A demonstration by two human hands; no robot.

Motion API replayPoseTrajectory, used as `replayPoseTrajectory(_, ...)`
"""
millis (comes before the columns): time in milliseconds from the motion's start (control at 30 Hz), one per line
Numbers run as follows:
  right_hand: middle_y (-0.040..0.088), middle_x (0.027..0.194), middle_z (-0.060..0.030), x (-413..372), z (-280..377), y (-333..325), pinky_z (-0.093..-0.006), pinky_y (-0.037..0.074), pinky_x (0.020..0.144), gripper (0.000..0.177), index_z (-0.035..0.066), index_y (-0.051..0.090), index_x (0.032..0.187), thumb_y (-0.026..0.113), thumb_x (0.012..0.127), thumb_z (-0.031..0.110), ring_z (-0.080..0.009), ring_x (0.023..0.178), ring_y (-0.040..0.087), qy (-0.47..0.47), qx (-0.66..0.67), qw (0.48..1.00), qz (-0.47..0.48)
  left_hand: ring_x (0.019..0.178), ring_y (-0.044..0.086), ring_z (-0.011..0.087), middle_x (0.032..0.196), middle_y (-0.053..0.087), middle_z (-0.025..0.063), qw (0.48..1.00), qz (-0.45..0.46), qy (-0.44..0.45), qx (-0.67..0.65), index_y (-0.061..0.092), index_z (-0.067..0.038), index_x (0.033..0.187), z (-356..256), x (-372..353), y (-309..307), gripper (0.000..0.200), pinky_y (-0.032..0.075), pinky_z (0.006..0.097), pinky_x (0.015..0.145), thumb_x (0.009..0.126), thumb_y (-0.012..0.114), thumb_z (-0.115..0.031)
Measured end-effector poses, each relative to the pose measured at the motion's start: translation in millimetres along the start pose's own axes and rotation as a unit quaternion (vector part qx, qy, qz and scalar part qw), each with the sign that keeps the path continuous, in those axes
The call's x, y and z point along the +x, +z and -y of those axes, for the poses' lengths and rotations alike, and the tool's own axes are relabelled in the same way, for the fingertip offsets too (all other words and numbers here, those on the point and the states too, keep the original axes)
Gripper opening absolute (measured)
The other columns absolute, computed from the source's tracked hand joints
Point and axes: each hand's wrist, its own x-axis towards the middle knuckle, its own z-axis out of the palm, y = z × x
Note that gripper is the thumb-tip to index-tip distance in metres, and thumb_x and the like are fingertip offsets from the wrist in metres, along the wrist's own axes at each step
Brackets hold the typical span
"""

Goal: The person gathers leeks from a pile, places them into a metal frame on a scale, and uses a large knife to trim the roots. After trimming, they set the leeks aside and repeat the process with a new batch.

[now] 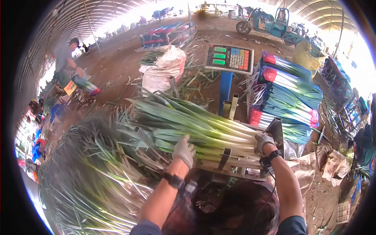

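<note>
A thick bundle of leeks (203,125) lies across a metal cradle on the scale, green leaves to the left and white ends to the right. My left hand (184,152), in a pale glove, rests against the near side of the leaves with its fingers apart. At the white ends, my gloved right hand (264,143) has its fingers curled over the stalks. Some of its fingertips are hidden. Behind the bundle a scale display (229,58) with green readouts stands on a blue post (225,92).
A large heap of loose leeks (94,176) fills the left. Packed leek bundles (290,98) are stacked at the right. A white sack (164,68) stands beyond the cradle. Another person (68,64) holds a bundle at the far left. A blue three-wheeler (274,23) is parked behind.
</note>
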Motion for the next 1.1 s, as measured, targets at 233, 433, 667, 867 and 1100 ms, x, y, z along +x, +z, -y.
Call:
replayPoseTrajectory(233, 0.073, 0.103, -0.0202, -4, 12, 31, -0.0429, 0.057, 0.086, 0.049, 0.010, 0.062, 0.115, 0.078, 0.071, 0.026, -0.0360, 0.097, 0.072, 0.050, 0.024, 0.994, -0.098, 0.139, 0.043, 0.0362, 0.148, 0.048, 0.0197, 0.725, 0.032, 0.479, 0.494, 0.047, -0.004, 0.145, 23, -13, 7, 0.057, 0.034, 0.0465, 0.115, 0.091, 0.061, -0.018)
replayPoseTrajectory(433, 0.042, 0.148, -0.0195, -7, 26, 59, -0.0516, 0.022, 0.121, 0.089, 0.008, 0.038, 0.149, 0.077, 0.070, 0.018, -0.0409, 0.143, 0.032, 0.037, 0.063, 0.974, -0.216, 0.153, 0.014, 0.0396, 0.165, 0.024, 0.0136, 0.422, 0.099, 0.461, 0.774, 0.041, -0.017, 0.154, 28, 32, 4, 0.071, 0.016, 0.0633, 0.121, 0.090, 0.063, -0.039)
replayPoseTrajectory(667, 0.040, 0.154, -0.0192, -9, 8, 52, -0.0493, 0.017, 0.124, 0.095, 0.008, 0.037, 0.152, 0.081, 0.071, 0.033, -0.0388, 0.148, 0.027, -0.059, 0.169, 0.965, -0.194, 0.154, 0.013, 0.0389, 0.166, 0.023, 0.0139, 0.430, 0.101, 0.455, 0.773, 0.044, -0.018, 0.153, 33, 47, 10, 0.069, 0.010, 0.0608, 0.123, 0.090, 0.062, -0.041)
replayPoseTrajectory(867, 0.036, 0.156, -0.0192, -19, 15, 38, -0.0498, 0.017, 0.124, 0.094, 0.007, 0.034, 0.153, 0.078, 0.071, 0.020, -0.0414, 0.147, 0.027, -0.039, 0.100, 0.974, -0.199, 0.150, 0.026, 0.0343, 0.158, 0.040, 0.0132, 0.476, 0.073, 0.461, 0.745, 0.049, -0.014, 0.148, 21, 28, 23, 0.066, 0.015, 0.0616, 0.121, 0.088, 0.064, -0.038)
replayPoseTrajectory(1100, 0.036, 0.155, -0.0203, -55, 17, 6, -0.0503, 0.023, 0.122, 0.097, 0.005, 0.033, 0.152, 0.080, 0.069, 0.022, -0.0396, 0.147, 0.029, -0.050, 0.164, 0.964, -0.201, 0.136, 0.045, 0.0308, 0.141, 0.056, 0.0118, 0.526, 0.085, 0.549, 0.644, 0.062, -0.005, 0.127, 1, 1, 21, 0.043, 0.025, 0.0547, 0.119, 0.089, 0.063, -0.026)
